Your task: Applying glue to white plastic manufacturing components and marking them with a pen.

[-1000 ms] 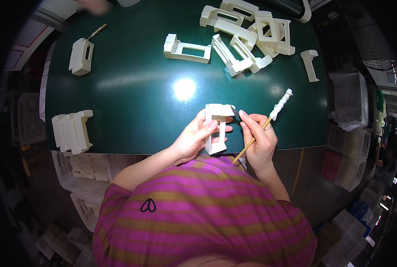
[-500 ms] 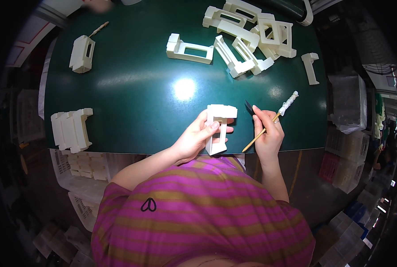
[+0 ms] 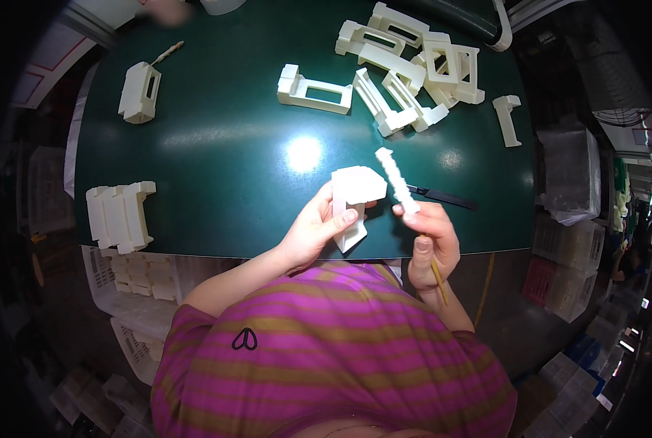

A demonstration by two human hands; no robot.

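Observation:
My left hand (image 3: 313,228) is closed round a cream plastic frame part (image 3: 358,185) near the table's front edge, its thumb on the side. Just right of it, my right hand (image 3: 435,235) grips a thin wooden stick with a white wrapped tip (image 3: 396,179). The tip points up and left, apart from the part, and the bare wooden end shows below the fingers. A black-handled knife (image 3: 448,198) lies on the table beyond the right hand, not held; its front end is partly hidden behind the white tip.
Several similar cream parts (image 3: 391,66) lie heaped at the far right of the green table (image 3: 223,168). A single part (image 3: 507,120) lies at the right edge. At left are a row of parts (image 3: 120,216) and one part (image 3: 140,93) with a stick. A crate (image 3: 103,281) stands below the table.
The stick has turned in my right hand, its white tip swinging from upper right to upper left. The black knife, formerly at the right fingers, now lies on the table. The held part has tilted.

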